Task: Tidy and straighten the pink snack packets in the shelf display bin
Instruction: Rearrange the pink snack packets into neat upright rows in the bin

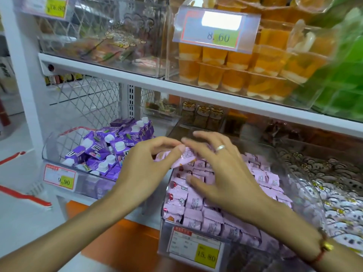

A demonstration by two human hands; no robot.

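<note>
One pink packet (181, 158) pinched between two hands, left hand (145, 165) and right hand (220, 169).

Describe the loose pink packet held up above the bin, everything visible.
The small glossy pink plastic snack packet has dark printed text on its upturned face and looks pillow-shaped. It lies tilted, raised above the rows of pink packets in the clear plastic display bin. The left hand pinches its left end; the ringed right hand partly covers its right end.

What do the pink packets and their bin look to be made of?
Pink packets: likely thin plastic film with a soft sheen; printed, with crimped ends. Bin: clear rigid plastic, probably acrylic; contents show through and the walls glint.
</note>
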